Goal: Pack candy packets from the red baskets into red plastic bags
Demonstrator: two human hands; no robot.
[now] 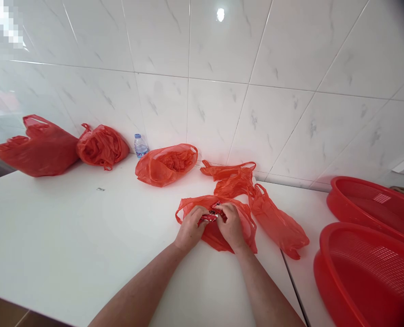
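A red plastic bag point(243, 218) lies flat on the white table point(69, 236) in front of me. My left hand point(190, 229) and my right hand point(232, 227) rest on it side by side, fingers curled. Both pinch a small red wrapped item point(211, 216) at the bag's mouth. What the item is I cannot make out. Two more limp red bags lie just right of my hands, one point(277, 222) stretched toward the table edge and one point(232, 179) crumpled behind it.
Further red bags sit along the tiled wall: a filled one point(166, 165) at centre, two at the left point(101, 146) point(38, 147). A small water bottle point(140, 145) stands by the wall. Two red plastic baskets point(368, 272) point(375, 206) sit at right.
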